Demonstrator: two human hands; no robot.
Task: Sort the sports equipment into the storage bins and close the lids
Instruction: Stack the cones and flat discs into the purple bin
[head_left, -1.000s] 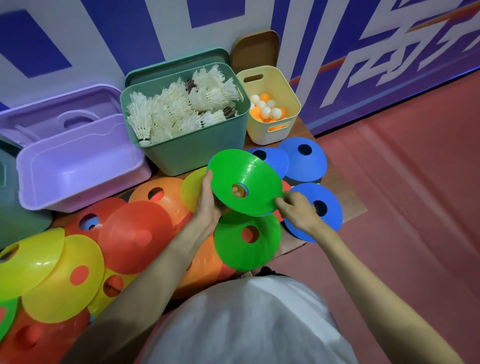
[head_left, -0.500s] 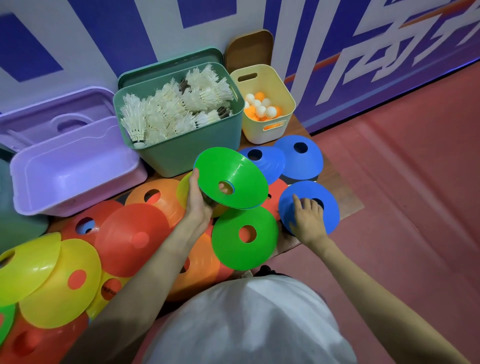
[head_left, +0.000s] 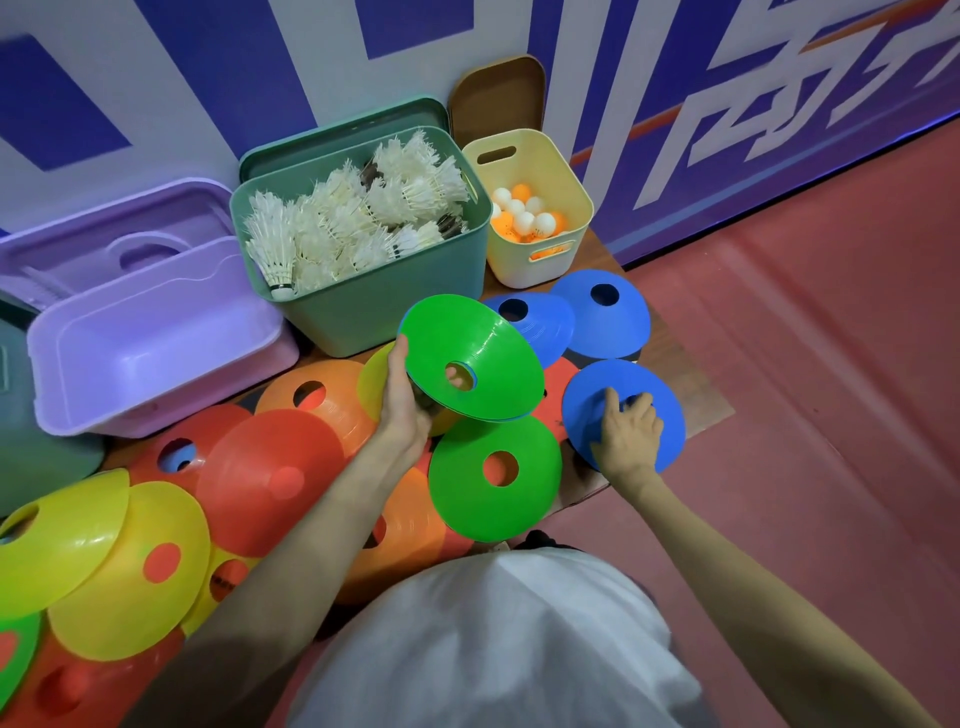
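Left hand (head_left: 408, 410) grips glossy green cone (head_left: 470, 358); right hand (head_left: 626, 434) spread on blue cone (head_left: 623, 410).

Three bins stand in a row before the wall (head_left: 156, 78): the left bin (head_left: 156, 358), the middle bin (head_left: 384, 306) with shuttlecocks (head_left: 353, 223) in it, the right bin (head_left: 540, 260) with balls (head_left: 524, 213) in it. A lid (head_left: 332, 140) leans behind the middle one. Cones (head_left: 270, 467) lie overlapping in front of them.
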